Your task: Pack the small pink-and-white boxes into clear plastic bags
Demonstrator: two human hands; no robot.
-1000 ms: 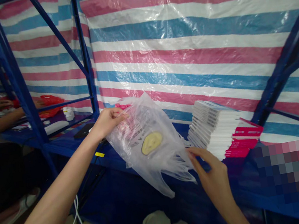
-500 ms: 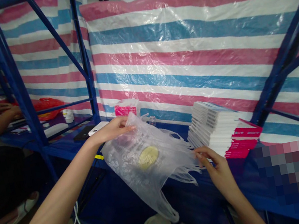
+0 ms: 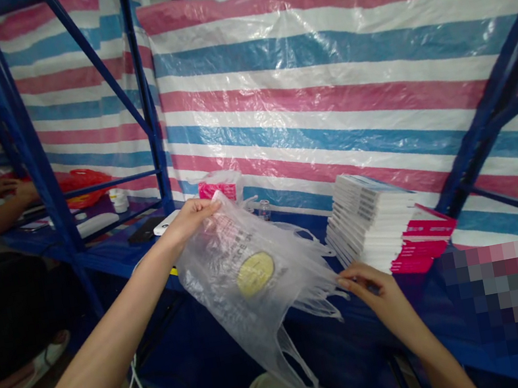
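Against far striped sheet (image 3: 341, 66), holding bag (image 3: 247, 243) over blue shelf's (image 3: 429, 304) near edge.
Pinching its far edge with left hand (image 3: 193, 219), its right end with right hand (image 3: 370, 285); ideally tensioning gently, sparing thin plastic.

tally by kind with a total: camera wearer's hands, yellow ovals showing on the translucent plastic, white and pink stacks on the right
Hands (left hand, right hand): 2
Yellow oval on the translucent plastic: 1
White and pink stack: 1
Total: 4
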